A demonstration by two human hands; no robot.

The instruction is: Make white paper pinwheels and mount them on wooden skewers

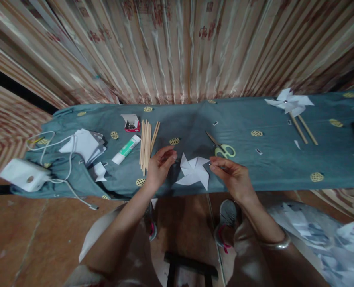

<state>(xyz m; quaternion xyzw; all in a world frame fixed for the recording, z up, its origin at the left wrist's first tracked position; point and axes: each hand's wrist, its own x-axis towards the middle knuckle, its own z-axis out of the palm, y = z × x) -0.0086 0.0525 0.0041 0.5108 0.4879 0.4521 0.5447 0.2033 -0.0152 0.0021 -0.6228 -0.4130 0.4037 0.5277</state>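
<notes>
A white paper pinwheel [194, 171], folded into pointed blades, lies on the cloth between my hands. My left hand [162, 166] is beside it on the left, thumb and fingertips drawn together; anything in that pinch is too small to make out. On the other side, my right hand [232, 175] is closed at the fingertips by a blade tip, with a small dark, shiny pin [210, 164] showing there. Scissors [225, 150] with pale green handles lie just beyond my right hand. Wooden sticks [145, 145] lie in a bundle beyond my left hand.
A glue stick [126, 150], an open red box [131, 124] of small metal pieces, paper sheets [85, 145] and a white charger [26, 175] with cables are left. Two sticks [303, 129] with pinwheels [290, 102] lie right. A bag of paper scraps [323, 239] stands below.
</notes>
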